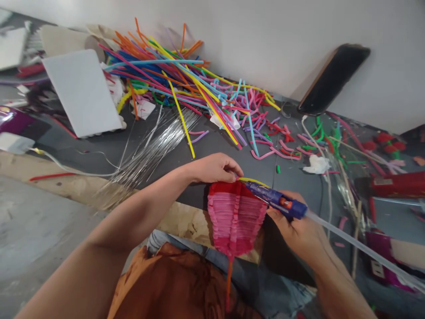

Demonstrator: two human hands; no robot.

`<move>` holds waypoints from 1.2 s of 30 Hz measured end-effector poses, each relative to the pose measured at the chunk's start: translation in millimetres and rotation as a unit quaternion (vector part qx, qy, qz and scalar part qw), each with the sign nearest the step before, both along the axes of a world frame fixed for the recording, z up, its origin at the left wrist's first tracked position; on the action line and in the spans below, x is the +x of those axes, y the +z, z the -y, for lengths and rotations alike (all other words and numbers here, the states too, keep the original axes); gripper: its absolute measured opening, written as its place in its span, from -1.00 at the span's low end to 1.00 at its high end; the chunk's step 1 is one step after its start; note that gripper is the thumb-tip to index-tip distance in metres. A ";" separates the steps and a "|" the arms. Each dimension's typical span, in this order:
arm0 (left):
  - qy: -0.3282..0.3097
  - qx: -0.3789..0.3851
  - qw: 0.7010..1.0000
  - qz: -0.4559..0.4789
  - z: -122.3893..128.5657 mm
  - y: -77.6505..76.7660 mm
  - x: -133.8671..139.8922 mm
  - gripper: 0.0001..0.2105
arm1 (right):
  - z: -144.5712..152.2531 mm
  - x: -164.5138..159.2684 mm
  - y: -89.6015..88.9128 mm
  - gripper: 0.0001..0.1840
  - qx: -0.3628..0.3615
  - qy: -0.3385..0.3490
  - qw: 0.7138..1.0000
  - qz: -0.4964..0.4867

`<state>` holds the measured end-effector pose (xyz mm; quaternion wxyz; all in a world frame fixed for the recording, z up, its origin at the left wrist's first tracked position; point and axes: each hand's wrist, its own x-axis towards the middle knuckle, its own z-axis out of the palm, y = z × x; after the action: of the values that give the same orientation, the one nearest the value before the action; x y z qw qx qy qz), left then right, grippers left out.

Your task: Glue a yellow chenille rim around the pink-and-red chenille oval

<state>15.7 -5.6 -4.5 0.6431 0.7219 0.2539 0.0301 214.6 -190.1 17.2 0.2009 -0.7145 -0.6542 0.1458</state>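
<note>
A pink and red leaf-shaped piece made of pipe cleaners hangs over the table's front edge, with an orange stem pointing down toward my lap. My left hand is closed, pinching the piece at its top edge. A yellow pipe cleaner runs along that edge, starting near my left fingertips. My right hand grips a blue hot glue gun, its nozzle pointing left at the top of the piece. A long translucent glue stick extends from the gun's back.
Behind my hands lies a heap of coloured pipe cleaners, with cut bits scattered to its right. Thin metal wires spread across the left. A white box-like object stands at back left; a phone leans on the wall. White cables cross the table.
</note>
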 end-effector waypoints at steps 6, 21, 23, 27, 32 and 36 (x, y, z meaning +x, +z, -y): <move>0.003 0.003 1.000 0.000 1.6 2.6 1.7 -0.74 | -1.7 -0.7 2.0 -0.66 -0.006 0.010 0.999 0.037; -0.057 0.044 0.997 0.031 -0.4 2.3 -1.6 -0.70 | -7.6 15.9 35.4 -0.60 -0.032 -0.107 0.965 -0.239; -0.067 0.053 0.996 0.033 0.0 3.2 -1.8 -0.67 | -12.2 19.0 38.2 -0.58 -0.057 -0.115 0.967 -0.218; -0.059 0.090 0.994 0.015 2.3 8.0 -2.0 -0.60 | -18.3 26.2 37.8 -0.51 -0.080 -0.098 0.975 -0.183; -0.059 0.194 0.979 -0.017 5.6 18.9 -3.7 -0.67 | -15.5 29.3 41.9 -0.49 -0.088 -0.109 0.977 -0.159; -0.081 0.263 0.960 -0.052 6.0 22.2 -1.9 -0.63 | -10.5 32.0 47.4 -0.45 -0.065 -0.096 0.984 -0.138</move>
<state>13.8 -11.6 17.7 0.4166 0.8843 0.2109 0.0065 246.6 -179.6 64.6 0.2554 -0.7582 -0.5380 0.2654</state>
